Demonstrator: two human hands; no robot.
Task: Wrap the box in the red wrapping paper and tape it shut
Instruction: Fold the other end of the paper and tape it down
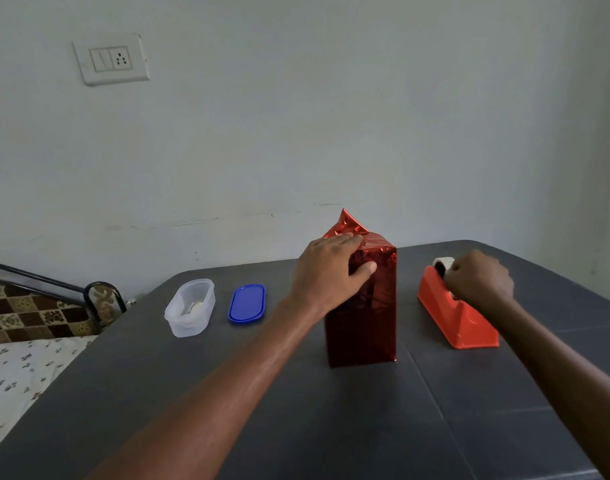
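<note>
- The person's left hand (331, 271) presses on the upper part of the box (362, 306), palm and fingers spread flat over its top near edge and the thumb laid against its front face; it steadies the box by pressing, not by closing around it.
- The box stands upright near the middle of the dark grey table (296, 427), covered in shiny red wrapping paper (366, 334) on the sides that show.
- At the top of the box, a triangular flap of the red paper (347, 223) sticks up behind the left hand's fingertips, not folded down.
- The right hand (478, 280) is curled into a loose fist over the top of the red-orange tape dispenser (459, 317), knuckles toward the camera; whether its fingers pinch the tape end cannot be told, since the hand hides them.
- The tape roll (443, 264) shows just to the left of the right hand, at the dispenser's far end.
- The dispenser sits on the table to the right of the box, apart from it.
- To the left of the box, a blue oval lid (247, 303) lies flat on the table, and further left a clear plastic container (190, 306) stands open with something pale inside.
- Beyond the table's left edge are a bed with a patterned sheet (19, 375) and a checked cover (30, 313).
- A switch and socket plate (110, 59) is mounted on the pale wall (366, 116) behind.
</note>
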